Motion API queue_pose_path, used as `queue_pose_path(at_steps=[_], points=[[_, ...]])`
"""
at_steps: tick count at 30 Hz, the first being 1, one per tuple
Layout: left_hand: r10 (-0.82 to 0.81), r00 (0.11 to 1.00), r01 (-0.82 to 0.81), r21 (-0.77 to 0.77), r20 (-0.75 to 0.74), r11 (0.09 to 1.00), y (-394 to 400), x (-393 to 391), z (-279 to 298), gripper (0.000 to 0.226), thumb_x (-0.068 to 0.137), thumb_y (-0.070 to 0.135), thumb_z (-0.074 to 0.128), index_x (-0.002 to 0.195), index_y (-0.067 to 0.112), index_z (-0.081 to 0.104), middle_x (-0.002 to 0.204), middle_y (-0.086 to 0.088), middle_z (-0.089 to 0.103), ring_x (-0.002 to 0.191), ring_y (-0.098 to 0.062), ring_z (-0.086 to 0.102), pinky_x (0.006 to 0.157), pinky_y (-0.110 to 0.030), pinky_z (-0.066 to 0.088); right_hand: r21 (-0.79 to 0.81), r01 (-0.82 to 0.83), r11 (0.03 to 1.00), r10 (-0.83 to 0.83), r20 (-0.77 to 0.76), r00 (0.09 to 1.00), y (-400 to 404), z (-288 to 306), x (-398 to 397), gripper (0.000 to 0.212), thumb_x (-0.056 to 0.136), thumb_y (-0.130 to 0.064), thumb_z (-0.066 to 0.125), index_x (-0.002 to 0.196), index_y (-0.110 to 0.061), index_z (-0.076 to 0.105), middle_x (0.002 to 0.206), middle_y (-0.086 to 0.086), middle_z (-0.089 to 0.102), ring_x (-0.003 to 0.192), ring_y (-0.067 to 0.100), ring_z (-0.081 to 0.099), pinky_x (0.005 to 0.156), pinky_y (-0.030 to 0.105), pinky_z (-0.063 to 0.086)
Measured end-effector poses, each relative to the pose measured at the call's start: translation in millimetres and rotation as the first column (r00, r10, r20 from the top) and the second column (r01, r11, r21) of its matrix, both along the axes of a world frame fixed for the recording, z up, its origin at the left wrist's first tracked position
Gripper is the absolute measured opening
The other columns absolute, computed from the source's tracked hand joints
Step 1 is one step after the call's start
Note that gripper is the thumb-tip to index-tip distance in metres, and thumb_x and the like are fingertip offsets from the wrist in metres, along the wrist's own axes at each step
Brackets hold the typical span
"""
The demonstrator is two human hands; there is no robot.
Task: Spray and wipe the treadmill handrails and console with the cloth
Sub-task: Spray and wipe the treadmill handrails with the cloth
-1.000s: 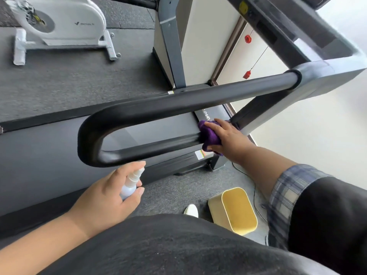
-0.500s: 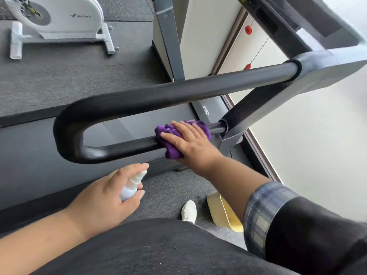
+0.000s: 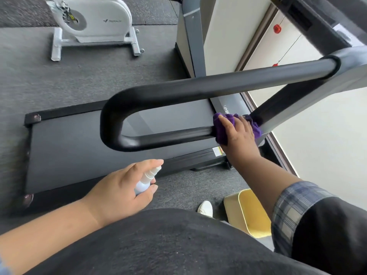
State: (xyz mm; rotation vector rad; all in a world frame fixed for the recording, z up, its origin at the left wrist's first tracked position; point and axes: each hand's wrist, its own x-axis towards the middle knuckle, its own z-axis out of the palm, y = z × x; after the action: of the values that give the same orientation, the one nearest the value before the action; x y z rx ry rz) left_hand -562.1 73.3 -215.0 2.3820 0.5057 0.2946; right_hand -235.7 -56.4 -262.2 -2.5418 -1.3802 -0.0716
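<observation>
A black U-shaped treadmill handrail (image 3: 178,92) loops across the middle of the head view. My right hand (image 3: 237,133) holds a purple cloth (image 3: 220,126) wrapped round the handrail's lower bar, close to where the bar meets the grey upright (image 3: 278,120). Lower down, my left hand (image 3: 121,189) grips a small white spray bottle (image 3: 146,182), its nozzle pointing up toward the rail and my index finger over the top. The console edge (image 3: 309,14) shows at the top right, mostly out of frame.
The treadmill belt (image 3: 79,147) lies below the rail on grey carpet. A white exercise bike (image 3: 93,22) stands at the far left. A yellow bin (image 3: 250,213) and a white shoe (image 3: 205,208) are near my body. A cream wall (image 3: 317,155) is on the right.
My right hand slid the cloth left along the lower bar, then back right toward the upright. The view shifted, showing more of the treadmill belt. My left hand kept the bottle steady.
</observation>
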Motion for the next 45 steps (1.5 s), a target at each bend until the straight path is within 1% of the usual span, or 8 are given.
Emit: queue_pose_path(at_steps=[11,16,23,27,33,36,41,45], points=[[0.032,0.998,-0.034,0.025,0.053,0.999,6.4,-21.0,1.5,0.054,0.083,0.045,0.054,0.135,0.039,0.038,0.1,0.024,0.057,0.077,0.002,0.056,0.076,-0.022,0.048,0.189,-0.48,0.856,0.496,-0.042,0.867,91.3,10.9,-172.2,0.079,0.077,-0.03,0.074,0.146,-0.027,0.035,0.138,0.015,0.049,0.137,0.037,0.036,0.115,0.05,0.026],[0.036,0.996,-0.041,0.054,0.081,0.998,10.1,-29.1,2.1,0.053,0.084,0.043,0.054,0.134,0.036,0.039,0.1,0.022,0.059,0.082,-0.001,0.059,0.075,-0.022,0.051,0.13,-0.503,0.854,0.499,0.067,0.864,90.4,26.8,-164.2,0.065,0.087,-0.026,0.058,0.15,-0.017,0.042,0.127,0.014,0.058,0.128,0.036,0.049,0.112,0.046,0.033],[0.045,0.996,-0.049,0.05,0.08,0.998,16.3,-40.5,5.0,0.054,0.084,0.045,0.053,0.135,0.043,0.035,0.1,0.014,0.065,0.073,-0.007,0.062,0.069,-0.029,0.055,-0.122,-0.385,0.915,0.397,0.09,0.914,72.9,32.9,-114.4,0.078,0.076,-0.033,0.077,0.146,-0.022,0.046,0.122,0.009,0.06,0.115,0.033,0.055,0.108,0.044,0.035],[0.14,0.988,-0.14,-0.004,0.066,0.99,17.8,-55.0,0.7,0.056,0.084,0.049,0.052,0.134,0.055,0.026,0.099,0.025,0.058,0.077,0.003,0.058,0.075,-0.026,0.052,-0.131,-0.4,0.907,0.375,-0.181,0.909,78.1,48.3,-95.7,0.077,0.075,-0.049,0.079,0.143,-0.034,0.046,0.129,-0.001,0.058,0.12,0.024,0.052,0.107,0.036,0.035],[0.157,0.983,-0.159,0.016,0.093,0.987,23.8,-56.7,3.1,0.057,0.084,0.048,0.053,0.135,0.052,0.027,0.099,0.028,0.056,0.08,0.01,0.054,0.077,-0.021,0.047,0.13,-0.461,0.878,0.427,-0.649,0.63,128.9,69.4,-136.6,0.069,0.07,-0.051,0.083,0.128,-0.036,0.05,0.11,-0.026,0.057,0.103,-0.007,0.052,0.085,0.004,0.038],[0.157,0.982,-0.161,0.027,0.102,0.987,27.1,-56.3,1.4,0.058,0.084,0.047,0.054,0.136,0.05,0.028,0.1,0.027,0.057,0.081,0.008,0.056,0.077,-0.022,0.05,0.213,-0.443,0.871,0.466,-0.644,0.606,132.9,59.4,-152.6,0.068,0.069,-0.05,0.084,0.126,-0.032,0.051,0.111,-0.02,0.062,0.105,0.001,0.057,0.09,0.017,0.044],[0.169,0.985,-0.17,0.005,0.046,0.985,30.3,-54.5,-0.1,0.057,0.084,0.053,0.05,0.135,0.057,0.026,0.095,0.037,0.053,0.083,0.019,0.052,0.076,-0.013,0.041,-0.128,-0.595,0.793,0.491,-0.444,0.75,144.2,69.4,-134.2,0.07,0.053,-0.079,0.059,0.112,-0.04,0.053,0.096,-0.019,0.053,0.091,0.009,0.055,0.081,0.029,0.044],[0.119,0.993,-0.12,0.026,0.026,0.992,32.3,-46.3,8.0,0.056,0.085,0.051,0.05,0.135,0.056,0.023,0.097,0.036,0.049,0.083,0.024,0.05,0.075,-0.003,0.035,-0.286,-0.597,0.749,0.425,-0.484,0.765,154.7,79.4,-115.3,0.062,0.057,-0.073,0.073,0.112,-0.054,0.051,0.09,-0.027,0.055,0.094,0.007,0.058,0.085,0.031,0.044]])
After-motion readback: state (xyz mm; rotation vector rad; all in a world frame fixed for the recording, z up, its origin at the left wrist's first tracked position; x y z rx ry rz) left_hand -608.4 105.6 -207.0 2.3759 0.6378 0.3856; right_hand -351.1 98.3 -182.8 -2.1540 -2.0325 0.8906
